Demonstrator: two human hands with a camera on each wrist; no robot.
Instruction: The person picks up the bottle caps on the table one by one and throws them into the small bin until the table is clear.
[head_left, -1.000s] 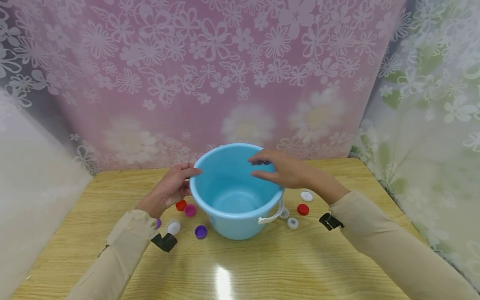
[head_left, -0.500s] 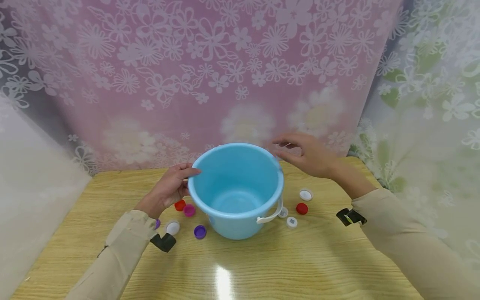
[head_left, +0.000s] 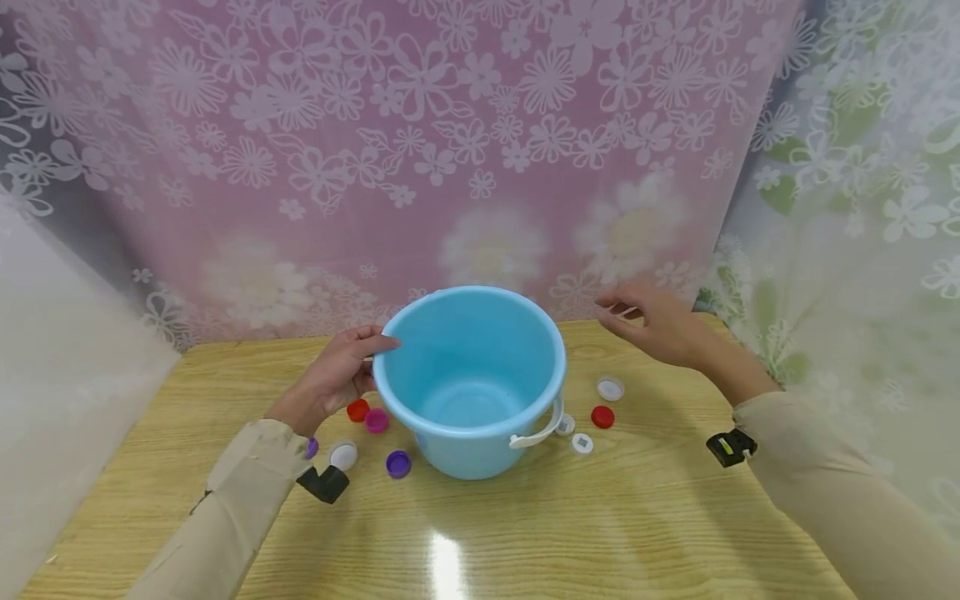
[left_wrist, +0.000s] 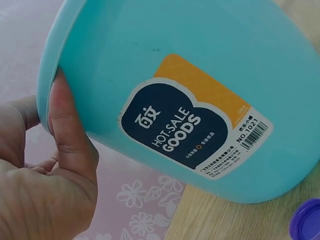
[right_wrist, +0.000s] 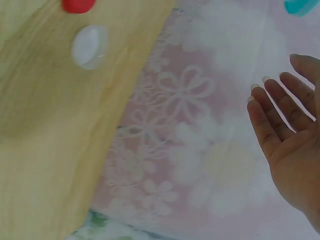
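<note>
A light blue plastic bucket [head_left: 468, 454] stands on the wooden table, its white handle [head_left: 537, 437] hanging down at the right front. My left hand [head_left: 337, 372] grips the rim at its left side, thumb over the edge and fingers outside. In the left wrist view that hand [left_wrist: 65, 165] pinches the rim beside a dark label [left_wrist: 175, 125] on the bucket's wall. My right hand [head_left: 660, 325] hovers in the air to the right of the bucket, holding nothing. Its fingers are loosely extended in the right wrist view, where the hand [right_wrist: 295, 135] shows its palm.
Several bottle caps lie around the bucket. Left are a red-orange cap [head_left: 357, 410], a pink cap [head_left: 377, 420], a purple cap [head_left: 398, 464] and a white cap [head_left: 343, 456]. Right are a red cap [head_left: 602, 417] and white caps, one [head_left: 611, 388] nearer the table's back edge.
My right hand has moved out of the bucket's mouth, up over the rim and away to the right. My left hand keeps its grip on the rim; the bucket stays in place.
</note>
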